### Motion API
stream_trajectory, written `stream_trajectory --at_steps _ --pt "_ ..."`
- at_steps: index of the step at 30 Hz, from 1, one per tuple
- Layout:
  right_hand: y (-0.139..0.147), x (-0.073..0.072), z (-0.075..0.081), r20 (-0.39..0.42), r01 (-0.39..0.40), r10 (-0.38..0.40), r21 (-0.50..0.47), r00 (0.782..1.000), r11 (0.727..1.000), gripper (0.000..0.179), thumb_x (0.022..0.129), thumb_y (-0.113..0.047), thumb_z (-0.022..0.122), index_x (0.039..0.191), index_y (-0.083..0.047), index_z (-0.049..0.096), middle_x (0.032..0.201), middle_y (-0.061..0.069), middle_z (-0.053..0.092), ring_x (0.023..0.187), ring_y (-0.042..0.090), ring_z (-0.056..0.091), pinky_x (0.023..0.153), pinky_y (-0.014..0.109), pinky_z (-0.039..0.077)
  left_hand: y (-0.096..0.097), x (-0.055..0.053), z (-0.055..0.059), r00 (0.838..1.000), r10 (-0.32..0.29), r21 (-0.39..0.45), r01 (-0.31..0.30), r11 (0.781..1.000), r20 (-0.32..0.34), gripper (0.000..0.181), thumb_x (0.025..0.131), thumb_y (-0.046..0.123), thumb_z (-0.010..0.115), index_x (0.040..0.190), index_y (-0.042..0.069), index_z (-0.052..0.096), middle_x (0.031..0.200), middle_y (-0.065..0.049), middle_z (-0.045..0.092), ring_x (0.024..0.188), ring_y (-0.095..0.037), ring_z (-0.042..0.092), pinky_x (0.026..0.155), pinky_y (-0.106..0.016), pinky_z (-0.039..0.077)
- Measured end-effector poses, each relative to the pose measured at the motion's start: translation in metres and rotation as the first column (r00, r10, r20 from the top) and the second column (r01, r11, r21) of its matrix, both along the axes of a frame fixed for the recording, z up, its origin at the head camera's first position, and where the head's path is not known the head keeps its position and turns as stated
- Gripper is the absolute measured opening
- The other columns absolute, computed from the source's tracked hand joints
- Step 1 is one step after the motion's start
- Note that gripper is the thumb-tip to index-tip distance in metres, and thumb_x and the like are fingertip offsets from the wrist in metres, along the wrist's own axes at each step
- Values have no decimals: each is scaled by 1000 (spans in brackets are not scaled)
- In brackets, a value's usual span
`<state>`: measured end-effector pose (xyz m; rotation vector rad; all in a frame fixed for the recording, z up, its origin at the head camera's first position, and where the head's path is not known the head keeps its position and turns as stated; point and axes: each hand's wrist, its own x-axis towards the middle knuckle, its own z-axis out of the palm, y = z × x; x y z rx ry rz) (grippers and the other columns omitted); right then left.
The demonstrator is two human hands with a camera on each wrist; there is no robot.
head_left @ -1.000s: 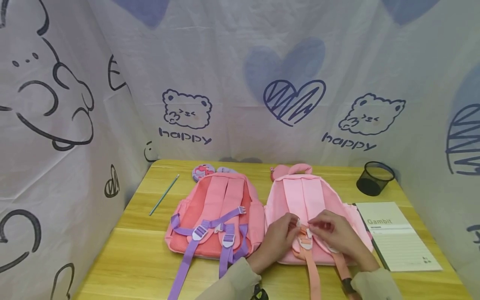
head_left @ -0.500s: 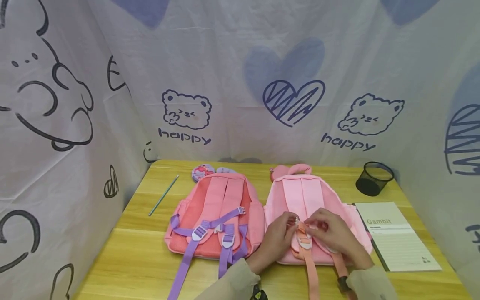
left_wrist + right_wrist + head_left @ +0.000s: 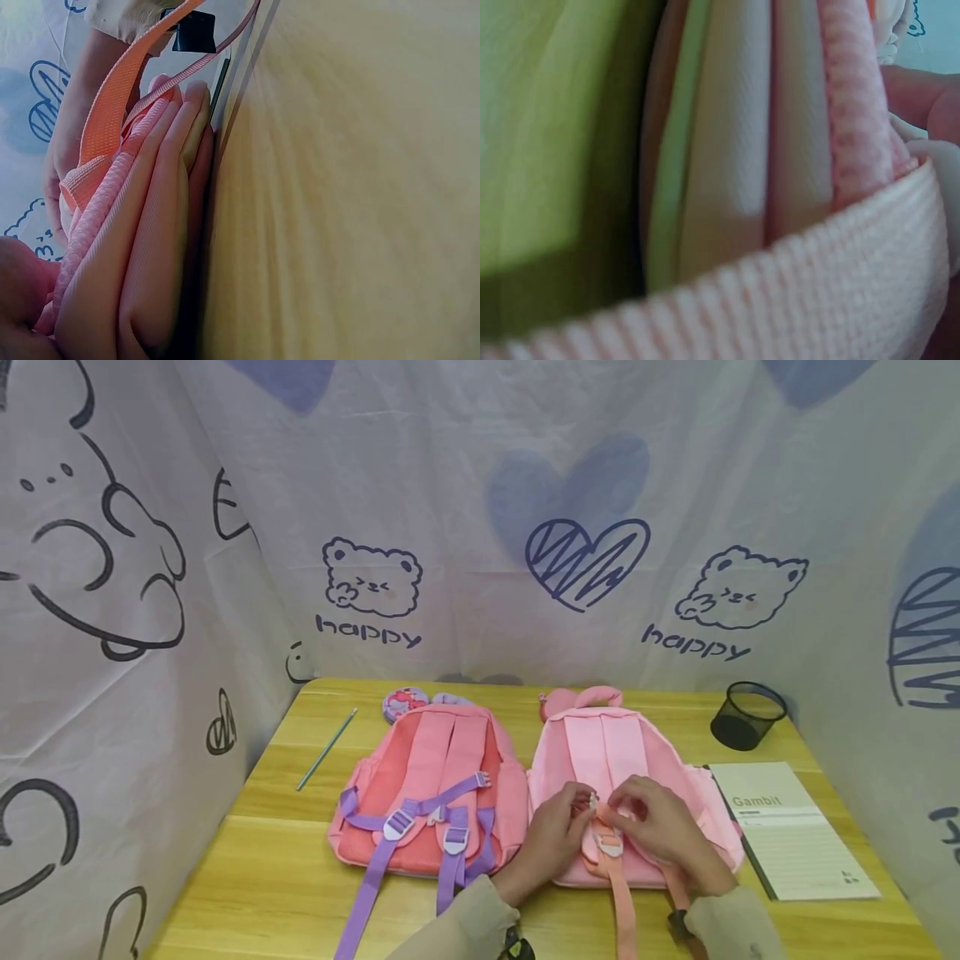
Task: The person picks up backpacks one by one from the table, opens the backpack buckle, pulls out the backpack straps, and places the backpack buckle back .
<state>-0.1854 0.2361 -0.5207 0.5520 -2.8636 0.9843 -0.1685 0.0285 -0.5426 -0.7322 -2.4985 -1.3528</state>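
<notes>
A light pink backpack lies on the table with its shoulder straps facing up. Over its lower middle, my left hand pinches a small white buckle with thumb and fingertips. Close beside it, my right hand pinches the orange webbing at that buckle. Fingers partly cover the join. A white strap adjuster sits just below. The left wrist view has the bag's layered side and a raised orange strap. Pale webbing crosses the right wrist view, hiding most of that hand.
A coral backpack with purple straps lies to the left, against the pink one. A pencil is farther left. To the right are a notebook and a black mesh pen holder. Printed fabric encloses the table.
My right hand has shifted slightly left and up, bringing the orange webbing against the white buckle. One second ago two white pieces showed apart. My left hand has barely moved.
</notes>
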Motion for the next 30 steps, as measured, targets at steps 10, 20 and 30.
stream_trajectory --at_steps 10,20,30 --pt "5 -3 0 50 -91 99 -146 994 985 9 96 -14 73 93 -21 68 86 -7 55 83 9 49 72 25 42 -1 1 1 998 -26 41 24 999 59 21 103 13 64 124 9 61 105 -6 74 97 -8 68 86 -18 55" --pt "1 -6 6 112 -89 101 -108 989 990 5 99 -15 70 94 -15 68 88 -5 55 88 12 49 79 26 43 -2 2 3 996 -42 94 34 995 81 23 99 8 68 121 9 61 106 -7 74 99 -12 71 87 -21 56" --pt "-6 -9 13 152 -77 89 -86 984 993 7 99 -13 69 93 -17 67 86 -5 56 87 12 50 81 28 44 -2 1 2 991 -43 135 26 991 123 24 99 7 68 122 10 61 107 -8 75 99 -12 71 86 -22 57"
